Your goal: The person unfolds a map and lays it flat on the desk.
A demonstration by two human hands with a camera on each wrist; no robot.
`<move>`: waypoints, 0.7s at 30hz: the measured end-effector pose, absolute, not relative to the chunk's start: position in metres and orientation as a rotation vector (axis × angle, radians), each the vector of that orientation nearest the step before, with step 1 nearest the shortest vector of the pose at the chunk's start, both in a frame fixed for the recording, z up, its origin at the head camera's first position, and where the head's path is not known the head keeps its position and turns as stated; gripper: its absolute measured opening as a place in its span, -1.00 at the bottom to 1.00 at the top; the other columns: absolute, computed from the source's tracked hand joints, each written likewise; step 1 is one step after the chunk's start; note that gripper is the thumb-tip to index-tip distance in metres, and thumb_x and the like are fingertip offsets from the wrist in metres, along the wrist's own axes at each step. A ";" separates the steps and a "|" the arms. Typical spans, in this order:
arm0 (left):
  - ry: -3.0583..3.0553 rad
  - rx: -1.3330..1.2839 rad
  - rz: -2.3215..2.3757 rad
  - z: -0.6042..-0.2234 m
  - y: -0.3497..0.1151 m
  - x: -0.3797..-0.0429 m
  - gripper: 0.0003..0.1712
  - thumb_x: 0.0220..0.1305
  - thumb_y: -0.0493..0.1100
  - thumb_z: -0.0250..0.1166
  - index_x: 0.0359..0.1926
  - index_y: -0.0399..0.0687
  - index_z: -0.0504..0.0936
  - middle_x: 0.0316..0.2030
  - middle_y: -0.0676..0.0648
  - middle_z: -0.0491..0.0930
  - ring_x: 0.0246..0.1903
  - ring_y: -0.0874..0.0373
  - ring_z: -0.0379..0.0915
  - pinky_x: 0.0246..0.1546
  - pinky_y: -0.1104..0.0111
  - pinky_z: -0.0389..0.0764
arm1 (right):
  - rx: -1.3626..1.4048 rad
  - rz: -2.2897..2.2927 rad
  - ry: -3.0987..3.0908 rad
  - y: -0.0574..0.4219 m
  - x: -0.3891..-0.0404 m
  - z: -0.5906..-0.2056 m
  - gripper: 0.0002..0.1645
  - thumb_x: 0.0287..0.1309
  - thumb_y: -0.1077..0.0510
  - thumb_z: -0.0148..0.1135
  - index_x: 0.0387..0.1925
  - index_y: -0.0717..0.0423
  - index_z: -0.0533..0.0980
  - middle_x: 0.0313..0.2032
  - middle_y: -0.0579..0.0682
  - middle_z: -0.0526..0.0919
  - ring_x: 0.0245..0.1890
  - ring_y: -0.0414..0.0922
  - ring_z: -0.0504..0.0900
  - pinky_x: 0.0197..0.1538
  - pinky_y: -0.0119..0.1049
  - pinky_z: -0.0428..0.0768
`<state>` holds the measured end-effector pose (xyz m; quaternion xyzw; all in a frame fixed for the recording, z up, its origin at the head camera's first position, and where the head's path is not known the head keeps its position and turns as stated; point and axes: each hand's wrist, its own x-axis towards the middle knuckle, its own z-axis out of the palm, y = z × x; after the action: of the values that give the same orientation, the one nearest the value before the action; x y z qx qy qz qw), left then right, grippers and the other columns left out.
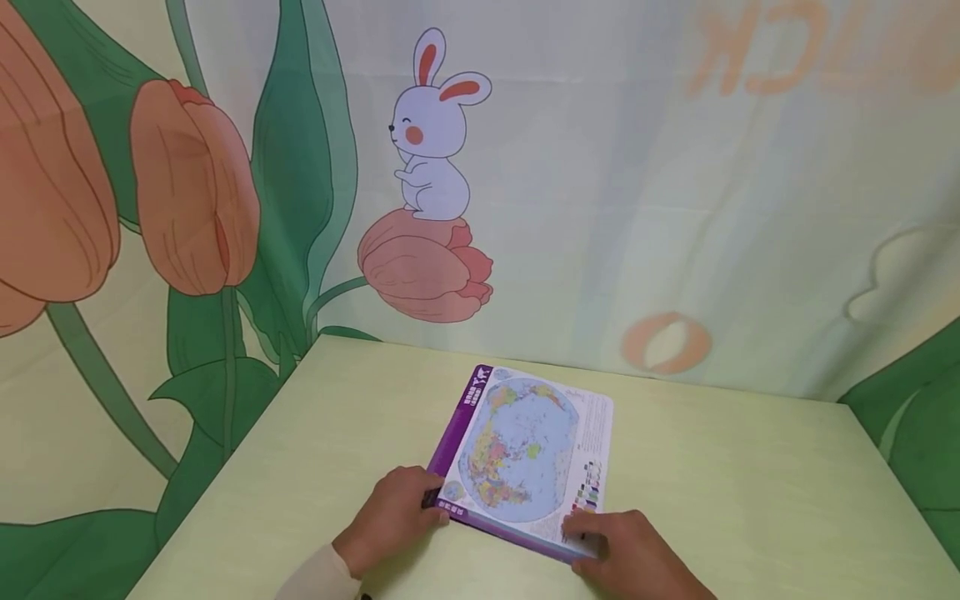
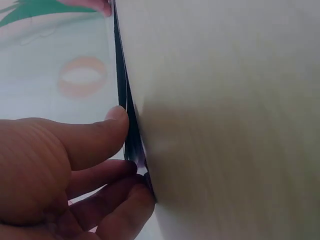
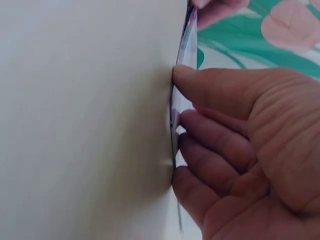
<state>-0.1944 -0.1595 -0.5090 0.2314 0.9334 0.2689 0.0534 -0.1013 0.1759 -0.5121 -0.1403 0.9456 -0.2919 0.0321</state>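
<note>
A flat rectangular world-map board [image 1: 517, 454] with a purple strip along its left side lies tilted on the table in the head view. Its thin edge [image 2: 121, 75] shows in the left wrist view, with a dark narrow gap along it. My left hand [image 1: 397, 512] grips its near left corner, with the thumb at the near edge. At the near right corner my right hand [image 1: 633, 546] pinches it, fingers over the printed face and thumb against the near edge. In the right wrist view the curled fingers [image 3: 215, 145] meet the edge; the board's underside is hidden.
The pale yellow-green table [image 1: 750, 475] extends on both sides of the board. Behind it hangs a cloth backdrop [image 1: 570, 208] printed with tulips, leaves and a white rabbit; its lower part meets the table's far edge.
</note>
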 end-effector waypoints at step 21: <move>2.740 0.647 0.819 -0.505 -0.142 -0.169 -0.56 0.22 -0.15 0.56 0.12 -0.17 0.79 -0.33 0.09 0.57 -0.33 0.23 0.37 -0.21 0.34 0.52 | -0.478 -0.849 2.979 0.217 -0.123 -0.512 -0.50 0.02 0.05 0.67 0.05 -0.27 0.74 0.19 -0.09 0.76 0.23 0.01 0.72 0.21 -0.30 0.68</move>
<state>-0.1690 -0.1417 -0.5051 0.2195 0.9294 0.2777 0.1045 -0.1234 0.2168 -0.5120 -0.1526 0.9504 -0.2711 0.0038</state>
